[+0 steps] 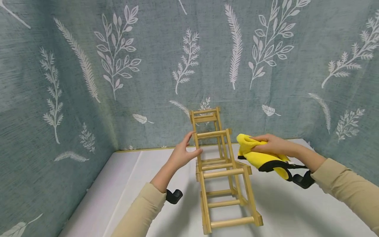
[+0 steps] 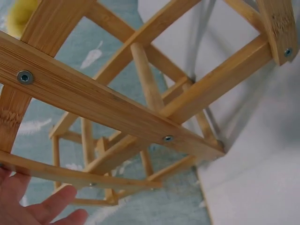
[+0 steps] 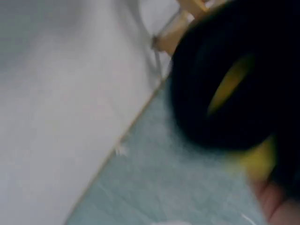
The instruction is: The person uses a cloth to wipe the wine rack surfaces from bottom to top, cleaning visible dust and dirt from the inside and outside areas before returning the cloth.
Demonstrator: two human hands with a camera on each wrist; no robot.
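A light wooden rack point(image 1: 224, 171) with slatted rungs in several stepped tiers stands on the white surface. My left hand point(image 1: 180, 154) holds its upper left side rail, thumb in front and index finger at the rail's outer side. In the left wrist view, the other fingers point(image 2: 54, 204) extend loosely beside the rail. To the rack's right, my right hand point(image 1: 272, 144) grips a bunched yellow cloth item point(image 1: 257, 159) with black trim, held up above the surface. Folds hide its full shape. Its black edging point(image 3: 192, 93) looms large and blurred in the right wrist view.
The white tabletop point(image 1: 124, 194) ends at a backdrop point(image 1: 160, 65) of grey-green fabric with white leaf prints, which also rises at both sides. A black wrist mount point(image 1: 174, 196) shows below the left wrist and another point(image 1: 303, 180) below the right.
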